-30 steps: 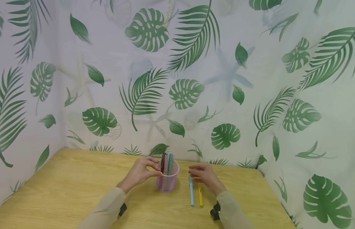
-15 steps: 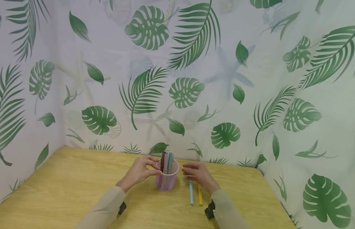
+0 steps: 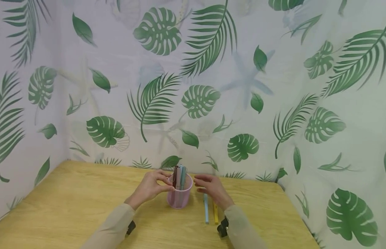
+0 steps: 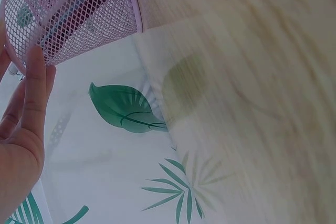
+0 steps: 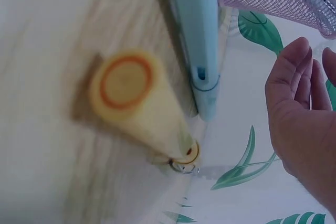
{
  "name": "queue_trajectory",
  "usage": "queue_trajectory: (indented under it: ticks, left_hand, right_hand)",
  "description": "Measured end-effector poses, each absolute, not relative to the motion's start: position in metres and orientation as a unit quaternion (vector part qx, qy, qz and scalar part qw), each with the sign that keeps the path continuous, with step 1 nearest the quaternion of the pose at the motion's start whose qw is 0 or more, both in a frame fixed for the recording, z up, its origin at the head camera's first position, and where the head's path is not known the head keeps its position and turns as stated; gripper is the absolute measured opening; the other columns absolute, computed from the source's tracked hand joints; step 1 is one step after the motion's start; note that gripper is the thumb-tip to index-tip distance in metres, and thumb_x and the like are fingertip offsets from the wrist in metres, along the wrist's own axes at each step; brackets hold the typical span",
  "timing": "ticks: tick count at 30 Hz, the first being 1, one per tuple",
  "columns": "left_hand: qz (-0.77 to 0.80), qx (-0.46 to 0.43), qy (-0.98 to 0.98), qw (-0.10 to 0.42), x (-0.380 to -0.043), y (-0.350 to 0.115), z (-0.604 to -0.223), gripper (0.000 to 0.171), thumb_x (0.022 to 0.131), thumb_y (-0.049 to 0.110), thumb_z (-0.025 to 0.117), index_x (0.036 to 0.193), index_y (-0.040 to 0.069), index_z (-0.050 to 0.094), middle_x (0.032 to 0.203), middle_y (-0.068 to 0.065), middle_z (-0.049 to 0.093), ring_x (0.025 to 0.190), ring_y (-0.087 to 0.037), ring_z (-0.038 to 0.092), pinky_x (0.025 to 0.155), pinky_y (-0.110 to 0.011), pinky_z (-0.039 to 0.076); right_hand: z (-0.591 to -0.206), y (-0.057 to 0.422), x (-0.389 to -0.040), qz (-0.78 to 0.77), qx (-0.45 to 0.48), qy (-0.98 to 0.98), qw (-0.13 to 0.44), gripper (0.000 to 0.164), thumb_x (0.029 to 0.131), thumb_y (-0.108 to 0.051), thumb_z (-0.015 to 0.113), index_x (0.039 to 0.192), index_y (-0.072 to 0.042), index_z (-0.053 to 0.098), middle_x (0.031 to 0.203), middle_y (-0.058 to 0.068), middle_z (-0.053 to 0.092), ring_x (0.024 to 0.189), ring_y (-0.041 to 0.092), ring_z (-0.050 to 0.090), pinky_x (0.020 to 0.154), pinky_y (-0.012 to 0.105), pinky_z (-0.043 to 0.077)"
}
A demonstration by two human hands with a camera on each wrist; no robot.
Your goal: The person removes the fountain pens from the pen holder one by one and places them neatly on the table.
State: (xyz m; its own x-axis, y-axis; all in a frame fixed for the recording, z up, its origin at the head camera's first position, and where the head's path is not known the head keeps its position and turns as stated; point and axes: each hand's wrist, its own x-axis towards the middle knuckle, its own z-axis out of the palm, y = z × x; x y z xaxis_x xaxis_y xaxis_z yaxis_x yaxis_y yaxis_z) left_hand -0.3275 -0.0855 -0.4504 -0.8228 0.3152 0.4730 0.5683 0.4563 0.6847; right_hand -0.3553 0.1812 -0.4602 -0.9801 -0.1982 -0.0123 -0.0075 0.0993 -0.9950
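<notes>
A pink mesh pen cup point(image 3: 177, 200) stands upright on the table with several pens point(image 3: 181, 176) in it, dark brown, pinkish and blue-green ones among them. My left hand point(image 3: 148, 189) holds the cup's rim from the left, thumb at the front and fingers farther back; in the left wrist view its fingertips point(image 4: 35, 61) touch the mesh cup point(image 4: 89, 19). Just right of the cup, apart from it, my right hand point(image 3: 212, 190) hovers with loosely bent fingers and nothing in them. Below it lie a light blue pen point(image 3: 206, 211) and a yellow pen point(image 3: 216, 214), their far ends partly hidden.
The wood-grain table point(image 3: 87, 207) meets a leaf-patterned wall covering point(image 3: 162, 131) behind the cup. A similar covering rises on both sides. Dark wrist cameras point(image 3: 222, 227) are strapped under both sleeves.
My right hand has moved left, from over the two lying pens toward the cup's right side. The left hand stays at the rim. The head view has shifted slightly.
</notes>
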Motion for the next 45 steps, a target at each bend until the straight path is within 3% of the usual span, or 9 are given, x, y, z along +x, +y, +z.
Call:
queue_trajectory:
  ticks: [11, 20, 28, 32, 37, 45]
  left_hand:
    - [-0.446, -0.256, -0.845, 0.142, -0.327, -0.087, -0.454, 0.012, 0.073, 0.026, 0.086, 0.078, 0.017, 0.079, 0.109, -0.006, 0.072, 0.101, -0.023, 0.066, 0.087, -0.038, 0.054]
    - [-0.452, -0.260, -0.842, 0.141, -0.327, -0.087, -0.453, 0.013, 0.074, 0.026, 0.086, 0.078, 0.016, 0.079, 0.108, -0.007, 0.073, 0.101, -0.024, 0.067, 0.087, -0.040, 0.054]
    - [-0.454, -0.263, -0.840, 0.139, -0.327, -0.086, -0.449, 0.014, 0.074, 0.027, 0.086, 0.079, 0.015, 0.079, 0.109, -0.008, 0.073, 0.101, -0.026, 0.066, 0.086, -0.043, 0.054]
    - [-0.451, -0.263, -0.841, 0.141, -0.326, -0.086, -0.449, 0.013, 0.074, 0.026, 0.086, 0.078, 0.015, 0.079, 0.108, -0.008, 0.072, 0.101, -0.025, 0.066, 0.085, -0.043, 0.054]
    - [-0.455, -0.265, -0.838, 0.141, -0.327, -0.086, -0.449, 0.013, 0.074, 0.025, 0.086, 0.078, 0.015, 0.079, 0.108, -0.009, 0.072, 0.101, -0.027, 0.066, 0.086, -0.050, 0.054]
    - [-0.452, -0.265, -0.840, 0.140, -0.327, -0.087, -0.450, 0.014, 0.075, 0.027, 0.085, 0.079, 0.015, 0.080, 0.109, -0.009, 0.072, 0.101, -0.026, 0.066, 0.085, -0.049, 0.054]
  right_hand:
    - [-0.453, 0.165, -0.353, -0.672, -0.073, 0.735, 0.050, 0.037, 0.092, -0.020, 0.070, 0.119, 0.005, 0.065, 0.109, 0.007, 0.071, 0.092, 0.013, 0.065, 0.078, 0.030, 0.056]
    - [-0.449, 0.157, -0.356, -0.655, -0.069, 0.751, 0.047, 0.038, 0.092, -0.024, 0.070, 0.122, 0.000, 0.065, 0.119, 0.011, 0.068, 0.098, 0.013, 0.064, 0.082, 0.030, 0.054]
    - [-0.445, 0.151, -0.360, -0.659, -0.077, 0.747, 0.037, 0.034, 0.093, -0.016, 0.068, 0.123, 0.000, 0.065, 0.121, 0.014, 0.067, 0.100, 0.015, 0.065, 0.083, 0.031, 0.055]
    - [-0.444, 0.148, -0.361, -0.659, -0.086, 0.746, 0.034, 0.034, 0.092, -0.014, 0.069, 0.123, -0.001, 0.065, 0.123, 0.016, 0.067, 0.104, 0.019, 0.065, 0.087, 0.036, 0.056]
    - [-0.442, 0.145, -0.365, -0.650, -0.095, 0.753, 0.026, 0.035, 0.091, -0.014, 0.070, 0.124, -0.001, 0.065, 0.121, 0.016, 0.068, 0.100, 0.013, 0.066, 0.091, 0.044, 0.054]
    - [-0.435, 0.136, -0.362, -0.639, -0.083, 0.764, 0.020, 0.037, 0.091, -0.014, 0.071, 0.125, -0.001, 0.065, 0.120, 0.017, 0.068, 0.089, 0.008, 0.062, 0.074, 0.027, 0.051]
